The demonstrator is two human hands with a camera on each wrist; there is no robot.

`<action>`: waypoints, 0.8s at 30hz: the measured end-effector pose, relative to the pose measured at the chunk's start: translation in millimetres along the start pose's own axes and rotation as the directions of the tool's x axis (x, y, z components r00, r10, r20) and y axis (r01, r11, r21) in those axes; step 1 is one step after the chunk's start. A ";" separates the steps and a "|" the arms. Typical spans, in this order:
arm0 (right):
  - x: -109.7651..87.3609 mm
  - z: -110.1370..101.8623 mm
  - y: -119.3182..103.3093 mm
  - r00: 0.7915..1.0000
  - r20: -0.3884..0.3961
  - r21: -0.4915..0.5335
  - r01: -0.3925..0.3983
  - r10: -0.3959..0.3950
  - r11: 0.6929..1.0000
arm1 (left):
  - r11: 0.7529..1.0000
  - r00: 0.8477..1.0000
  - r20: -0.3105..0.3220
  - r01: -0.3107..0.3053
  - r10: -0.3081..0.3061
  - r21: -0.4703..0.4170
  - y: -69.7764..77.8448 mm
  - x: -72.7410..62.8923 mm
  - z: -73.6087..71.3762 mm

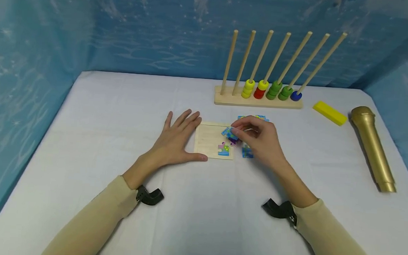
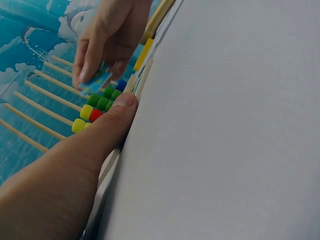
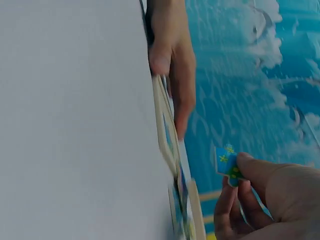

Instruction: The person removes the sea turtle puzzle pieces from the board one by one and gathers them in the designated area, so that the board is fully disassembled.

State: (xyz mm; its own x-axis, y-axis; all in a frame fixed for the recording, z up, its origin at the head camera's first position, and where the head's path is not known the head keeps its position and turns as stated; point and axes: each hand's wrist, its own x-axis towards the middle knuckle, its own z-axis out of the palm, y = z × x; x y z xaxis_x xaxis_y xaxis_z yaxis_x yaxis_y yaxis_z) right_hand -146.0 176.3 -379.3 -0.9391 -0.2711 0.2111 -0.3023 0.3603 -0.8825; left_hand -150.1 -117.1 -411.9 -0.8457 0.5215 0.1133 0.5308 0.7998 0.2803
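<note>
A shallow wooden puzzle tray (image 1: 210, 137) lies on the white table, with one pink, green and blue puzzle piece (image 1: 224, 150) in its lower right corner. My left hand (image 1: 172, 143) spreads its fingers along the tray's left side, the thumb on its near edge. Over the tray's right part, my right hand (image 1: 260, 138) pinches a blue puzzle piece (image 3: 227, 162) with yellow flowers between thumb and fingers. Below and beside that hand lie more loose pieces, among them a blue one (image 1: 247, 152) right of the tray; the hand partly hides them.
Behind the tray stands a wooden bead rack (image 1: 257, 102) with upright pegs and yellow, red, green and blue beads. To its right are a yellow block (image 1: 330, 113) and a gold microphone-shaped cylinder (image 1: 374, 150). A blue sea-patterned curtain (image 1: 153, 32) hangs behind the table.
</note>
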 end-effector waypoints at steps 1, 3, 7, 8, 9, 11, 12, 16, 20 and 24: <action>-2.7 -8.1 3.4 1.000 -0.017 0.005 -0.008 0.008 1.000 | 1.000 1.000 0.002 0.005 -0.005 0.002 0.3 0.0 -0.2; -8.8 -24.8 8.4 0.999 -0.037 -0.009 -0.033 0.033 0.999 | 1.000 1.000 0.004 0.011 -0.011 0.006 0.4 -0.1 -0.9; -21.4 -55.1 18.6 0.995 -0.072 -0.070 -0.077 0.072 0.995 | 1.000 1.000 0.000 0.007 -0.007 0.000 0.8 0.3 -0.6; -23.9 -61.1 21.2 0.993 -0.085 -0.091 -0.089 0.082 0.992 | 1.000 1.000 -0.002 0.004 -0.004 -0.002 0.9 0.4 -0.2; -25.7 -66.2 23.9 0.991 -0.095 -0.106 -0.102 0.092 0.989 | 1.000 1.000 -0.004 0.003 -0.003 -0.003 1.1 0.5 0.3; -26.9 -71.3 29.7 0.988 -0.103 -0.128 -0.127 0.114 0.984 | 1.000 1.000 -0.005 0.004 -0.004 -0.002 -0.3 -0.8 0.8; -26.6 -72.5 31.9 0.986 -0.099 -0.139 -0.144 0.131 0.980 | 1.000 1.000 -0.005 0.005 -0.005 -0.004 -0.8 -1.5 0.9; -24.7 -71.6 37.6 0.983 -0.045 -0.186 -0.182 0.176 0.966 | 1.000 1.000 -0.009 0.008 -0.008 -0.006 -2.0 -2.4 1.3; -29.4 -68.9 40.5 0.983 -0.030 -0.240 -0.181 0.179 0.954 | 1.000 1.000 -0.011 0.004 -0.004 -0.010 -1.1 -1.1 1.1; -38.5 -67.0 45.5 0.988 -0.032 -0.255 -0.152 0.148 0.955 | 1.000 1.000 -0.001 0.001 -0.001 -0.011 0.3 0.5 0.6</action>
State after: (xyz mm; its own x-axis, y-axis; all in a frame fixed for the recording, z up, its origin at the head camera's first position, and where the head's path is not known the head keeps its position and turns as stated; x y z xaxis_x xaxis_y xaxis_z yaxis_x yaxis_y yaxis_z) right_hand -134.6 262.9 -399.4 -0.9784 -0.1857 0.0911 -0.1878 0.6126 -0.7678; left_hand -150.3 -116.4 -412.3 -0.8463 0.5204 0.1142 0.5294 0.7971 0.2906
